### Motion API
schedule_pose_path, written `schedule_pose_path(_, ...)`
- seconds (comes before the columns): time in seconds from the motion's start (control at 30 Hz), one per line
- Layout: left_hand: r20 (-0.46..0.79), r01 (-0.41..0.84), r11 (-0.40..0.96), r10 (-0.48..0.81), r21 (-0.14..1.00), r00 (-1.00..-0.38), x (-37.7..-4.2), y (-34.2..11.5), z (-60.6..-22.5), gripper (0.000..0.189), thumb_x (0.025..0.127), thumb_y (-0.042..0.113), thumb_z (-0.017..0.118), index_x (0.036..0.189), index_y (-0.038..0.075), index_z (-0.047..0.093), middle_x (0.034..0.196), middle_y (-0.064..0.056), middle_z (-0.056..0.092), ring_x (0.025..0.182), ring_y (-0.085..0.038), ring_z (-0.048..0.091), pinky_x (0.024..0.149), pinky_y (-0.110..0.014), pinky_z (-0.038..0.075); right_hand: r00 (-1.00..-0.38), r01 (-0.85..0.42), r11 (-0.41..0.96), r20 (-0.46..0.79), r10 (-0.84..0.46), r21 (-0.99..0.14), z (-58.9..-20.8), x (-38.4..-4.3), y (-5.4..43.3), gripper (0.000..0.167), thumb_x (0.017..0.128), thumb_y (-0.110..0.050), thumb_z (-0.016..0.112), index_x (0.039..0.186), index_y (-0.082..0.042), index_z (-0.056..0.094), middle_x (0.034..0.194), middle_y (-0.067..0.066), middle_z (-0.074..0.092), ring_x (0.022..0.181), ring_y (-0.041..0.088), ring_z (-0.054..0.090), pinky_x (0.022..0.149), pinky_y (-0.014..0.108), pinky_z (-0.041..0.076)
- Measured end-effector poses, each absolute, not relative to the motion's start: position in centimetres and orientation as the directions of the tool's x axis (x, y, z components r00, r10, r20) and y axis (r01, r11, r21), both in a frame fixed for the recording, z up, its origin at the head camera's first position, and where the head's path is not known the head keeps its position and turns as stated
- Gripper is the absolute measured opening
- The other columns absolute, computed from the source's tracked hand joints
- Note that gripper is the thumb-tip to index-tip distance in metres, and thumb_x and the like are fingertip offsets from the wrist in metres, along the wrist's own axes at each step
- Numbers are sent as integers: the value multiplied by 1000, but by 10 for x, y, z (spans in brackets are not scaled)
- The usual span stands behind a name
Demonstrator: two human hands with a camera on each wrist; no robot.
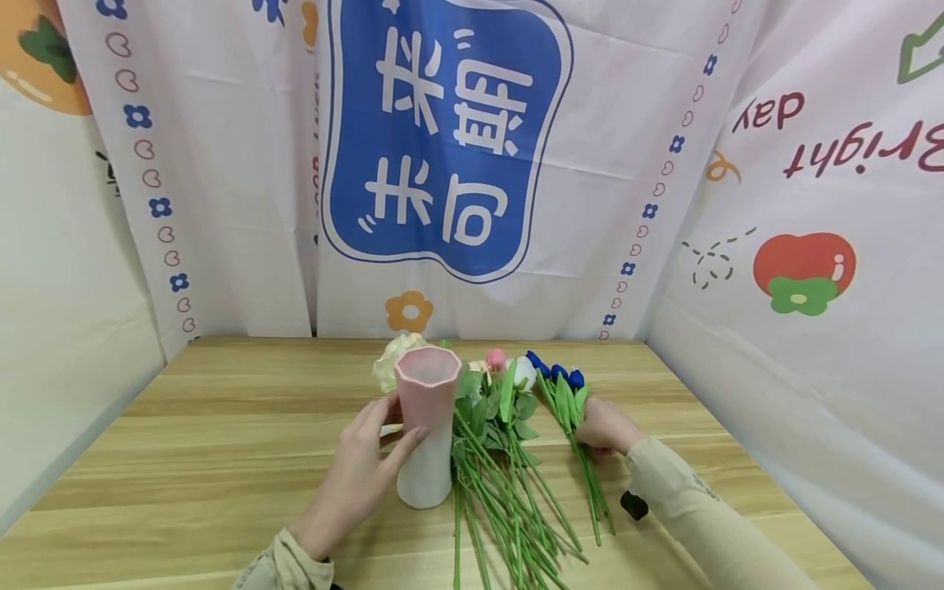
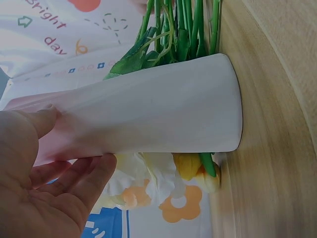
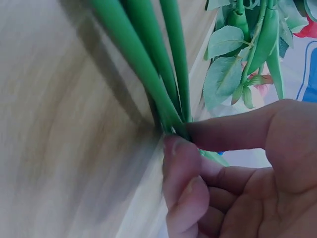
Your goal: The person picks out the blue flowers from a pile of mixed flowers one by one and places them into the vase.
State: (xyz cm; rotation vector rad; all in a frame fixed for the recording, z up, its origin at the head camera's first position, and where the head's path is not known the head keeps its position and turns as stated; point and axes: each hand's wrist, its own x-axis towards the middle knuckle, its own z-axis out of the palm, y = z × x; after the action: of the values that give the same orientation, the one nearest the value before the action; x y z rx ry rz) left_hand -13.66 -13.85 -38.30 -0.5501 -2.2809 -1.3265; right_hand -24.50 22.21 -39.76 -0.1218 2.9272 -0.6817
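Observation:
A tall vase [image 1: 426, 434], pink at its wavy rim and white below, stands upright on the table. My left hand [image 1: 372, 447] holds its upper left side, thumb in front and fingers behind, as the left wrist view also shows. Over on the right, my right hand [image 1: 606, 426] pinches the green stems [image 3: 148, 64] of several blue artificial tulips [image 1: 560, 374] between thumb and fingers. Those tulips lie low over the table, heads pointing away from me. Between the hands lies a pile of other artificial flowers [image 1: 497, 410], its long stems reaching toward me.
A cream-white flower [image 1: 394, 360] shows behind the vase, partly hidden by it. Yellow petals [image 2: 190, 166] appear beyond the vase base in the left wrist view. The wooden table [image 1: 243, 442] is enclosed by printed white curtains [image 1: 243, 164] at the back and sides.

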Motion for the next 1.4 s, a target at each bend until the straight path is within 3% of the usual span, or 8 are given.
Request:
schedule_pose_path(0.57,558,545,463,123,699,-821,-137,-138,-382,55,92,28,71,137,4,50,122,-8,59,105,-21,62,83,-26,58,-998,-37,835,-20,-58,-549,-381,-228,222,37,80,3,58,49,-12,44,43,0,46,39,14,48,36,17,32)
schedule_pose_path(0.87,558,547,453,123,704,-821,-137,-139,-383,54,92,26,71,136,3,51,121,-9,59,105,-21,62,83,-27,58,-994,-94,786,99,-42,-611,-370,-210,215,40,91,-3,61,55,-10,45,53,1,47,48,20,57,47,28,52)
schedule_pose_path(1.1,554,539,466,119,702,-824,-136,-139,-383,53,92,26,71,136,3,51,121,-8,59,105,-21,62,82,-25,57,-984,-138,757,175,-31,-639,-364,-191,203,29,94,-6,62,65,-6,59,64,8,59,54,26,63,45,30,51)
schedule_pose_path(1.27,559,544,466,121,698,-820,-135,-138,-382,53,92,26,71,135,2,52,120,-9,59,104,-21,62,82,-26,58,-972,-183,720,233,-30,-670,-359,-175,190,23,96,-8,63,73,-6,64,60,8,58,50,22,60,41,30,46)
schedule_pose_path(1.4,565,550,457,119,699,-817,-136,-138,-382,54,92,27,71,135,2,51,120,-10,59,103,-23,63,82,-28,58,-959,-237,673,278,-48,-700,-355,-163,179,18,97,-8,63,80,-4,66,62,8,59,48,20,57,43,30,49)
